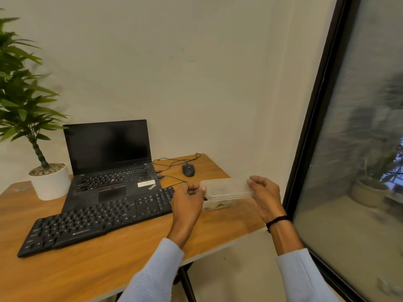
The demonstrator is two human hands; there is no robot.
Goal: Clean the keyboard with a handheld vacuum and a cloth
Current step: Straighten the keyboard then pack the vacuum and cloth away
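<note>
Gripping the lid (226,185) of a clear container (218,204) with left hand (187,201) and right hand (263,192), we judge cleaning unstarted; the keyboard (98,221) lies on the surface (109,269) just left, vacuum and cloth unseen.

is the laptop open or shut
Open: the laptop has its dark screen standing upright behind its exposed keys.
</note>
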